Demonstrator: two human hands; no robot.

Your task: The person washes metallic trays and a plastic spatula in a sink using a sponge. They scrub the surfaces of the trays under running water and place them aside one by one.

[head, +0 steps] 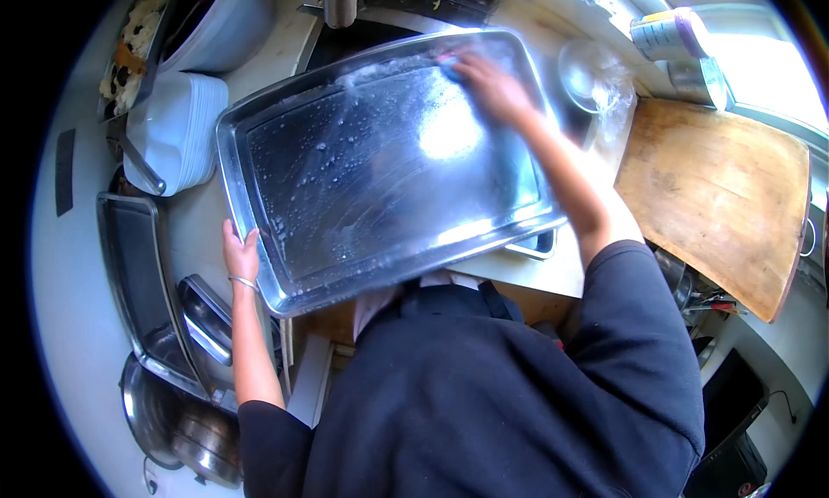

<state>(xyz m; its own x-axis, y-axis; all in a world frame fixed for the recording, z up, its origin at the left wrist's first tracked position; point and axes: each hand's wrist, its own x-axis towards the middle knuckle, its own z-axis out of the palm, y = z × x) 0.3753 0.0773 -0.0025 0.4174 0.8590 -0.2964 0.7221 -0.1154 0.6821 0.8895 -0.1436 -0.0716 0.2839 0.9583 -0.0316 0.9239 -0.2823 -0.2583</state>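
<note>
A large rectangular metal tray [363, 174], wet and dotted with suds, is tilted in front of me. My left hand [241, 255], with a bangle at its wrist, grips the tray's left rim near the lower corner. At the tray's far right inner corner is my right hand [489, 86], blurred, pressing a small blue and pink scrubbing pad or cloth [448, 64] against the metal. Foam lies along the far inner edge. The tray hides most of what is beneath it; a corner of a smaller metal tray [544, 246] shows under its lower right side.
A metal faucet [339, 2] stands beyond the tray. Stacked white plastic containers [194, 135], a white tub [227, 28] and another metal tray [139, 258] are on the left. At right are a wooden board [712, 193], a clear plastic bag [612, 103] and cans [667, 35] by the window.
</note>
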